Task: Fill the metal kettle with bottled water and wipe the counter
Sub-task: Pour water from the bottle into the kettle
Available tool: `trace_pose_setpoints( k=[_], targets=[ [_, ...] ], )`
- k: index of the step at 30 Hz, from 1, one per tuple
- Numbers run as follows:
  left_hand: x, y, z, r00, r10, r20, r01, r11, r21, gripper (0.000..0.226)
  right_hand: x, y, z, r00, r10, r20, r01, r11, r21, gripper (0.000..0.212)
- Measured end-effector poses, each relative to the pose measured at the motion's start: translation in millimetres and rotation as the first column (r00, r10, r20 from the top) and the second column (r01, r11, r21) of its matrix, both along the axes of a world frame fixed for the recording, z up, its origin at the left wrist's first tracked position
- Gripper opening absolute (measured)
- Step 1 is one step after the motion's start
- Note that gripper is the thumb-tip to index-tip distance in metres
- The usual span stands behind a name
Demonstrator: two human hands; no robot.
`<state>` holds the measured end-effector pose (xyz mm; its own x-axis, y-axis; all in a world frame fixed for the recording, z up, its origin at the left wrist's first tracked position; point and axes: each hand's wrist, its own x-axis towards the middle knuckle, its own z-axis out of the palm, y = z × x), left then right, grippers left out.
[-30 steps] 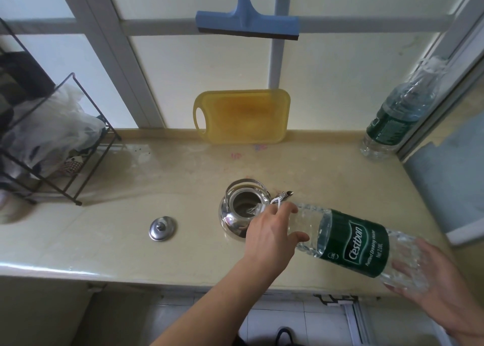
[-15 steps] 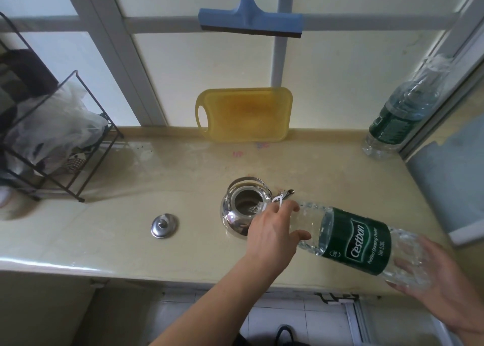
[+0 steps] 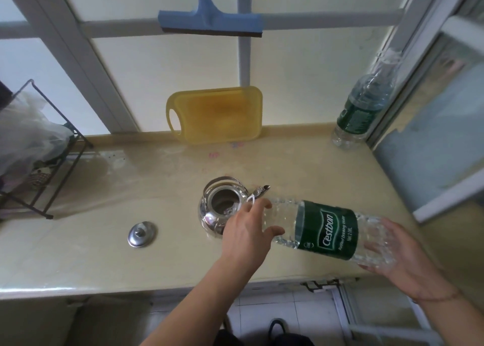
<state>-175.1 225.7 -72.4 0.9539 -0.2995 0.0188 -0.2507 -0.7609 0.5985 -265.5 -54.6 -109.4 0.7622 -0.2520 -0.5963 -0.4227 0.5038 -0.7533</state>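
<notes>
A shiny metal kettle (image 3: 213, 216) stands open on the beige counter (image 3: 78, 241), spout pointing right. Its round lid (image 3: 142, 234) lies on the counter to its left. A large clear water bottle (image 3: 327, 228) with a green label lies almost level, its neck over the kettle's opening. My left hand (image 3: 248, 230) grips the bottle near the neck. My right hand (image 3: 403, 251) holds up its base. The bottle's mouth is hidden behind my left hand.
A yellow cutting board (image 3: 216, 114) leans against the window behind the kettle. A second water bottle (image 3: 362, 107) stands at the back right corner. A black wire rack (image 3: 49, 149) with plastic bags sits at the left. A blue squeegee (image 3: 209, 22) hangs above.
The bottle stays tipped over the kettle with both hands holding it in the same way. Only the view has shifted slightly.
</notes>
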Motion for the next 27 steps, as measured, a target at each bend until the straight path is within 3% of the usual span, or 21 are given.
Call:
trace_pose_setpoints(
  k=[2, 5, 6, 8, 11, 21, 25, 27],
  targets=[
    [-1, 0, 0, 1.000, 0.005, -0.008, -0.005, 1.000, -0.001, 0.050, 0, -1, 0, 1.000, 0.001, 0.013, -0.001, 1.000, 0.006, 0.045],
    [-1, -1, 0, 1.000, 0.015, -0.016, -0.015, 1.000, 0.000, 0.050, 0, -3, -4, 1.000, 0.013, 0.005, -0.013, 0.999, -0.038, 0.094],
    [-2, -1, 0, 1.000, 0.015, -0.018, -0.015, 1.000, -0.001, 0.050, 0, -3, -5, 1.000, 0.005, 0.008, -0.005, 0.999, -0.043, 0.101],
    [-2, -1, 1, 1.000, 0.014, -0.012, -0.014, 1.000, -0.008, 0.050, -1, -2, -4, 1.000, 0.012, 0.011, -0.011, 1.000, -0.020, 0.091],
    [0, -1, 3, 1.000, 0.003, 0.025, -0.002, 1.000, -0.022, 0.051, -6, 2, -5, 0.996, -0.086, 0.025, 0.084, 0.994, 0.062, 0.048],
    [7, 1, 12, 0.994, -0.045, 0.100, 0.044, 0.999, 0.009, 0.052, -14, 25, -29, 0.983, -0.175, -0.053, 0.182, 0.968, 0.170, 0.097],
    [12, 1, 21, 0.993, -0.066, 0.100, 0.068, 0.998, -0.015, 0.043, -11, 36, -27, 0.982, -0.178, -0.062, 0.188, 0.943, 0.275, 0.083],
    [18, 1, 25, 0.993, -0.067, 0.102, 0.071, 0.997, -0.036, 0.037, -12, 41, -30, 0.981, -0.189, -0.043, 0.193, 0.939, 0.286, 0.087]
  ],
)
